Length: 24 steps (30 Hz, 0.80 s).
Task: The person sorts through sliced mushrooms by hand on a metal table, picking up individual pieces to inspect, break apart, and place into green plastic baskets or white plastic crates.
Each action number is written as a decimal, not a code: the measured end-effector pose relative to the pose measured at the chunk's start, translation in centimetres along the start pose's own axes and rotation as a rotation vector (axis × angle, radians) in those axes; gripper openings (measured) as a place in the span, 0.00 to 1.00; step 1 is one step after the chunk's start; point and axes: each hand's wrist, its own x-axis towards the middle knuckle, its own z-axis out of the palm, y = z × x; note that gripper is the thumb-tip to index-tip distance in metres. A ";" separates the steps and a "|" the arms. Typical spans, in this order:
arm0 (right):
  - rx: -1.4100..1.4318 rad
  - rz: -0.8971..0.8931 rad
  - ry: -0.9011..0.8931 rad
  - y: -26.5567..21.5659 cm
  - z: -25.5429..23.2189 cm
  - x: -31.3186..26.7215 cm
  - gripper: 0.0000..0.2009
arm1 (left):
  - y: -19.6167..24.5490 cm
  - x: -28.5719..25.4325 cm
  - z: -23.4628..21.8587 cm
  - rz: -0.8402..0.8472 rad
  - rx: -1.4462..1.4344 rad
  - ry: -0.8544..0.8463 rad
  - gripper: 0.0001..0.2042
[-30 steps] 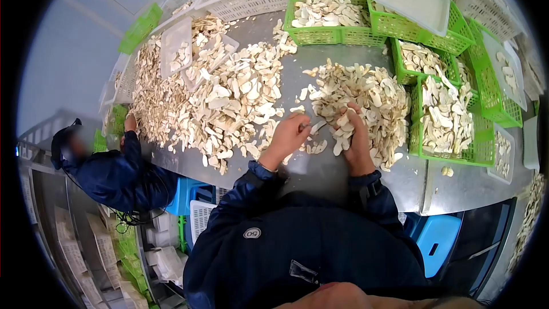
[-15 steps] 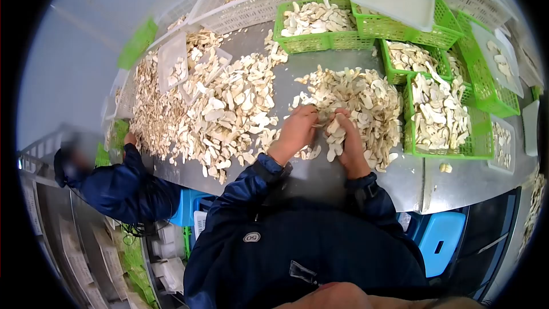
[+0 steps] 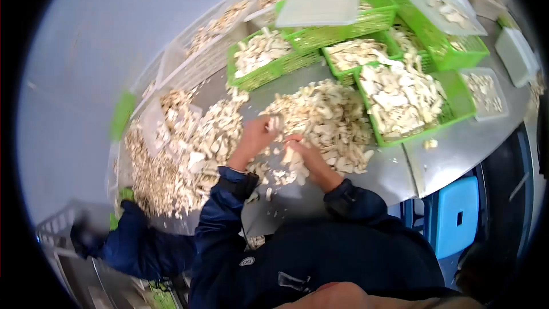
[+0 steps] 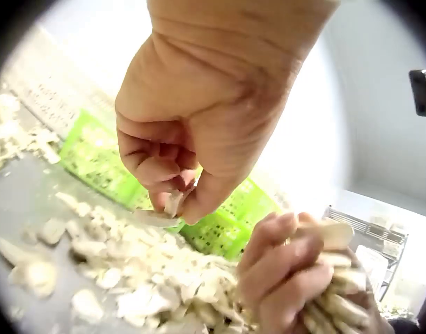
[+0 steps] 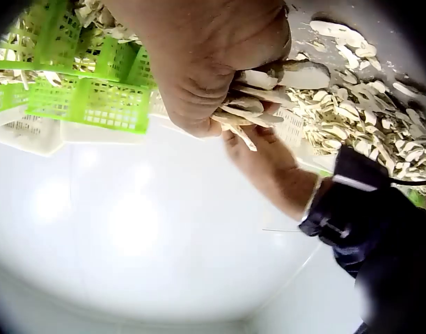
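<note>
Beside the near pile of mushroom slices (image 3: 337,120), my two hands work close together over the metal table. My left hand (image 4: 206,104) pinches a thin pale mushroom slice (image 4: 157,218) between thumb and fingertips. A stack of several slices (image 5: 251,104) is gripped in my right hand (image 5: 206,62), their ends jutting past the fingers. In the head view the left hand (image 3: 254,140) is a little farther from my body than the right hand (image 3: 311,159). Loose slices (image 3: 284,177) lie on the table just below them.
A wide heap of slices (image 3: 194,157) spreads across the left of the table. Green baskets (image 3: 457,103) holding slices stand at the right and back, one bearing a white lid (image 3: 320,3). Another person's sleeve (image 3: 131,234) shows at the left edge. A blue stool (image 3: 457,217) stands at right.
The head view has swung, so the table appears tilted and shifted left. My hands met at the stack half a second ago; now the left has drawn away with a slice.
</note>
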 end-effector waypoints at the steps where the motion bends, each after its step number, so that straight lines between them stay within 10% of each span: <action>1: -0.020 -0.013 0.009 0.1 0.1 -0.1 0.11 | 1.2 1.8 -0.8 0.016 -0.029 -0.018 0.11; 7: -0.033 -0.012 -0.039 0.9 -0.6 0.7 0.12 | 15.3 5.6 -2.6 0.379 -0.763 0.046 0.22; 17: -0.155 -0.146 0.042 -0.5 0.8 -1.0 0.09 | -2.5 -5.9 -1.3 -0.191 -0.570 0.065 0.15; 20: 0.169 0.099 0.009 -0.1 0.3 0.0 0.10 | -6.5 -14.0 -1.0 -0.322 -0.442 0.279 0.09; 24: 0.179 0.053 0.065 0.5 0.4 0.5 0.10 | -6.4 -17.7 1.0 -0.345 -0.048 0.355 0.08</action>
